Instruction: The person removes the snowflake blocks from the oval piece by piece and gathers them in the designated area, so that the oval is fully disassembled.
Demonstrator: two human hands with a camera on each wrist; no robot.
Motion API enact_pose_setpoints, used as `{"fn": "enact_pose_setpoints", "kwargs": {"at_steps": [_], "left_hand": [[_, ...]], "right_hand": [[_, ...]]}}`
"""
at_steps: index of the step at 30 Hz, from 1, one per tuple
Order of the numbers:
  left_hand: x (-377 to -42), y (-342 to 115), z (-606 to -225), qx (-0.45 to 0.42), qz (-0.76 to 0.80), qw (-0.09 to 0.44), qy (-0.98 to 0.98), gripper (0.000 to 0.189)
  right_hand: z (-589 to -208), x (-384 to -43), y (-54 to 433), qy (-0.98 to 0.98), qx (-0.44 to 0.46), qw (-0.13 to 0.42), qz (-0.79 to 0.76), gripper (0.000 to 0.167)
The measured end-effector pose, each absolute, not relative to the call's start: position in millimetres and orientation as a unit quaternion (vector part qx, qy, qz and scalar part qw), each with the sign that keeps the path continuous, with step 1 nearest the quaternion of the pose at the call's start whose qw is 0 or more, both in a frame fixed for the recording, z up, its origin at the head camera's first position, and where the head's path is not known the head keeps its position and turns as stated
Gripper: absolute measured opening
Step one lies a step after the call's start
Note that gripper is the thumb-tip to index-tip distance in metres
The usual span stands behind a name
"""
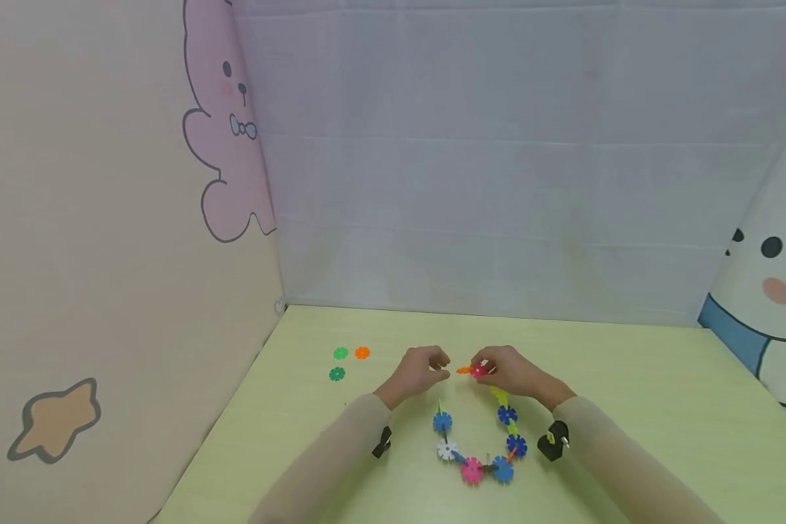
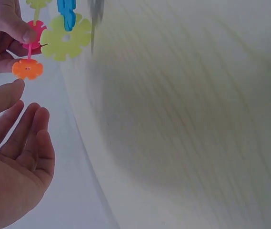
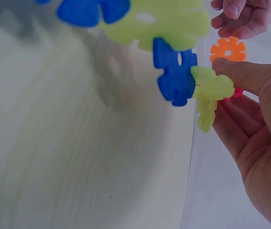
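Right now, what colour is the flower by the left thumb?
That flower is orange, clearest in left wrist view.

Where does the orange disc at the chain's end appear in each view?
Head: orange disc below and slightly right of centre.
Left wrist: orange disc upper left.
Right wrist: orange disc upper right.
Shared landmark: red disc beside it, pinched by the right hand.

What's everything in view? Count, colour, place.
Loose discs: three, two green, one orange, rear left of table
Disc chain: one, multicoloured, between sleeves
Table: one, pale yellow, under discs
Backdrop: one, greyish white, behind table
Bear print: one, pink, left wall
Star print: one, orange, left wall
Cartoon print: one, mostly white, far right
Wrist cameras: two, black, at wrists
Sleeves: two, beige, foreground
Left hand: one, bare, near chain's orange disc
Right hand: one, bare, pinching chain's red disc
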State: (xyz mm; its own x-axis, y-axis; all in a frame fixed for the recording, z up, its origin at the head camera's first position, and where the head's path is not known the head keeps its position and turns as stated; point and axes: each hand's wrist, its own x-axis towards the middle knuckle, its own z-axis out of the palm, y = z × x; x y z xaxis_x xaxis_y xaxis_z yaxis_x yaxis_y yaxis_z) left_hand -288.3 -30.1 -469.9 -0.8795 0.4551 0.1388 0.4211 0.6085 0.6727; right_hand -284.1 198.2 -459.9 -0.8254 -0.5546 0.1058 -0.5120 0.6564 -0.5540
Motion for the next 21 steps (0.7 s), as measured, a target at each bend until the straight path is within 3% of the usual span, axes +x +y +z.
{"fn": "enact_pose_setpoints", "kwargs": {"at_steps": [14, 21], "left_hand": [[-289, -4, -478, 0.253, 0.381, 0.010, 0.889, 0.005], [-290, 0, -481, 0.259, 0.358, -0.021, 0.897, 0.003]], "right_hand": [[-464, -285, 197, 0.905, -0.298, 0.036, -0.302, 0.020], [-466, -286, 197, 0.902, -0.304, 0.031, -0.307, 0.019]]}}
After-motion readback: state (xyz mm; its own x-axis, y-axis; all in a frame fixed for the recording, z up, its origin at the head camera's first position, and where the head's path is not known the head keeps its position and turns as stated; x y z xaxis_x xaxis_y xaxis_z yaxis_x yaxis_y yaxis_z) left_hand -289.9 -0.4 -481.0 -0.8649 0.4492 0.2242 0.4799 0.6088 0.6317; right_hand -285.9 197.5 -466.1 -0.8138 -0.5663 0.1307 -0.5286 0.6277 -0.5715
